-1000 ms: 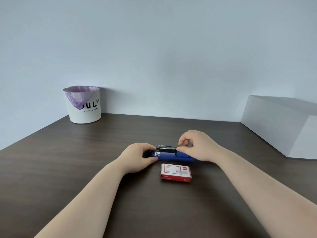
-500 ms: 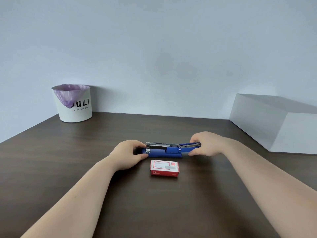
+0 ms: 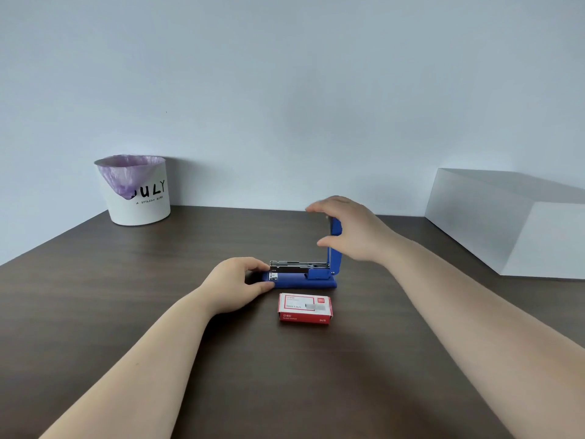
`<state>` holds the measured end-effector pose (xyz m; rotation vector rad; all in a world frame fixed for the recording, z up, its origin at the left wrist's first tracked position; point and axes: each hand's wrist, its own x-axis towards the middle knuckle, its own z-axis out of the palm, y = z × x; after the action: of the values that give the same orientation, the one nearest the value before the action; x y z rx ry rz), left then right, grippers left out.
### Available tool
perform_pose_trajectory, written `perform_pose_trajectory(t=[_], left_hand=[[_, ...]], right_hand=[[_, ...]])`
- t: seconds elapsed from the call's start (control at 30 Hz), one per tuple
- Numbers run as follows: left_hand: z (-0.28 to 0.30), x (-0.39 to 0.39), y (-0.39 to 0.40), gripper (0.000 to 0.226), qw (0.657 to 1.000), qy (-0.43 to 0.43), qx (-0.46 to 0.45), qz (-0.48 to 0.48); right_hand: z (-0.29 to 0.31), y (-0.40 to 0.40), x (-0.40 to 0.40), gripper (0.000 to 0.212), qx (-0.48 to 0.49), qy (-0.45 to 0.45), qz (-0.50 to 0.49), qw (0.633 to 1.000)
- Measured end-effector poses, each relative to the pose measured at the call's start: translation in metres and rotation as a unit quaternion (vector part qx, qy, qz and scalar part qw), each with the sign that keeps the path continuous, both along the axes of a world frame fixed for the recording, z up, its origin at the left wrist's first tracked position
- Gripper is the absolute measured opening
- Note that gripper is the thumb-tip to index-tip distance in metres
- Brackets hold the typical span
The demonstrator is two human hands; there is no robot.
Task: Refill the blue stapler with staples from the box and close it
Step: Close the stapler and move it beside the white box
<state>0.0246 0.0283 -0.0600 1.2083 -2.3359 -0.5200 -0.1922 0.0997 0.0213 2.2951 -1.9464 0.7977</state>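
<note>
The blue stapler (image 3: 300,282) lies on the dark wooden table (image 3: 158,280), a little beyond centre. Its blue lid (image 3: 337,229) stands straight up from the hinge at the right end, and the metal staple channel (image 3: 299,266) is exposed and level. My left hand (image 3: 235,285) grips the stapler's front left end against the table. My right hand (image 3: 356,231) is wrapped loosely around the top of the raised lid, thumb on its left side. The red and white staple box (image 3: 305,307) lies shut just in front of the stapler.
A white bin (image 3: 136,191) with a purple liner stands at the back left by the wall. A large white box (image 3: 506,223) sits at the right edge of the table. Bare tabletop lies in front of the staple box.
The lid was swung open by my right hand, lay folded back to the right half a second ago, and now stands upright. My left hand has kept its hold on the front end.
</note>
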Motion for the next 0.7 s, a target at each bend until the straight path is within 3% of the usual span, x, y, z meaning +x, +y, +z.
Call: perform_pose_trajectory(t=[0.13, 0.23, 0.33, 0.5, 0.7], left_hand=[[0.000, 0.000, 0.001, 0.036, 1.000, -0.001, 0.000, 0.003], [0.001, 0.000, 0.002, 0.036, 1.000, -0.001, -0.006, 0.001], [0.002, 0.000, 0.003, 0.037, 1.000, -0.002, -0.012, -0.003], [0.002, 0.000, 0.003, 0.035, 1.000, 0.004, -0.013, -0.006], [0.000, 0.001, 0.002, 0.035, 1.000, 0.008, 0.005, -0.007]], right_hand=[[-0.015, -0.006, 0.020, 0.067, 0.072, -0.068, 0.023, 0.995], [-0.031, -0.010, 0.026, 0.060, 0.115, -0.024, -0.004, 0.993], [-0.039, -0.009, 0.025, 0.042, 0.111, 0.015, -0.023, 0.993], [-0.042, 0.001, 0.013, 0.052, 0.114, -0.043, -0.047, 0.991], [-0.048, 0.010, -0.004, 0.041, 0.156, -0.056, -0.085, 0.983]])
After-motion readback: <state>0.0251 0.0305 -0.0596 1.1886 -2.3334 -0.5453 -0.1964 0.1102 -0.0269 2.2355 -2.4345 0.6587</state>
